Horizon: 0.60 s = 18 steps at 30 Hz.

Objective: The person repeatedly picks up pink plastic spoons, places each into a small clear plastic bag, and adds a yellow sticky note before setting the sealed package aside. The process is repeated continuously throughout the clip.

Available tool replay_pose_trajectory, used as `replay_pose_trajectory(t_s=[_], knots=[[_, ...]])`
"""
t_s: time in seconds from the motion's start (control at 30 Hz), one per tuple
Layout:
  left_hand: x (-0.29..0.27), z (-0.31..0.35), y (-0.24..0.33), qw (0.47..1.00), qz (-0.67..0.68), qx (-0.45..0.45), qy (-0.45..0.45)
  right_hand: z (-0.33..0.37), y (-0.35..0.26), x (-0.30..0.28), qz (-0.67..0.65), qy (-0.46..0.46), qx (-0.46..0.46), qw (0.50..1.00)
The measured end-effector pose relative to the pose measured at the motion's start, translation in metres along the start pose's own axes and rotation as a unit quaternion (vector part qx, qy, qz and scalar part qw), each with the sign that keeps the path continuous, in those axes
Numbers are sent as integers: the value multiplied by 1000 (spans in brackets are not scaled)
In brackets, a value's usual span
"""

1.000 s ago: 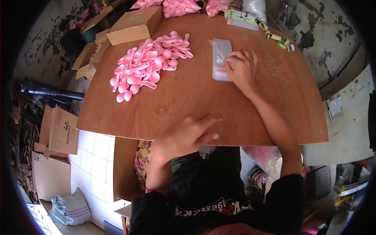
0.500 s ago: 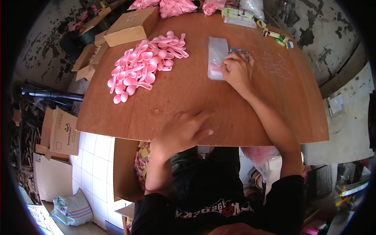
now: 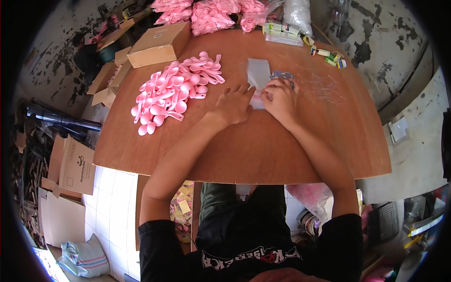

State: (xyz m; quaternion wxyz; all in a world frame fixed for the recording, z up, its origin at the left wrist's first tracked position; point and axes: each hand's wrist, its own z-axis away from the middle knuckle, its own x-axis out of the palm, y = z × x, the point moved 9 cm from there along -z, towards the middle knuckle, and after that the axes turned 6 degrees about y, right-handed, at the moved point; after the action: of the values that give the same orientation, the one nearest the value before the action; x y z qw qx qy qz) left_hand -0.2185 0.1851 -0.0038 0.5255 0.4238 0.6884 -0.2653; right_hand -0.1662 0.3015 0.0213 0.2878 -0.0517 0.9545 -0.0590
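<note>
A stack of clear plastic bags [image 3: 258,71] lies flat on the wooden table, with a pinkish patch showing near its lower end. My left hand [image 3: 233,104] rests at the left side of the bags, palm down and open, its fingertips reaching their edge. On the other side my right hand [image 3: 281,97] is closed, fingers curled and pressed together beside the bags; what they pinch is hidden. Small dark-blue printed cards [image 3: 283,75] stick out just beyond its knuckles. To the left lies a heap of pink plastic spoons [image 3: 176,87].
A closed cardboard box [image 3: 157,44] stands at the far left of the wooden table [image 3: 206,155]. Bagged pink spoons [image 3: 211,19] line the far edge. Small green-yellow rolls [image 3: 331,57] and thin clear plastic strips [image 3: 324,88] lie on the right. An open carton [image 3: 110,77] stands beyond the left edge.
My left hand has moved from the near table edge forward to the bags' left side. My right hand stays by the bags and cards. The whole view has shifted slightly.
</note>
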Motion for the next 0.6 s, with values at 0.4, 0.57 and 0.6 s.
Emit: replay_pose_trajectory(t_s=[0.4,0.57,0.6], knots=[[-45,12,-16,964,104,-13,244,-5,-59,-38,-66,72,-200,975],[-83,41,-19,939,274,49,203,-29,-75,-71,-188,66,-211,957],[-90,50,-16,938,274,49,204,-39,-60,-70,-202,33,-160,966]])
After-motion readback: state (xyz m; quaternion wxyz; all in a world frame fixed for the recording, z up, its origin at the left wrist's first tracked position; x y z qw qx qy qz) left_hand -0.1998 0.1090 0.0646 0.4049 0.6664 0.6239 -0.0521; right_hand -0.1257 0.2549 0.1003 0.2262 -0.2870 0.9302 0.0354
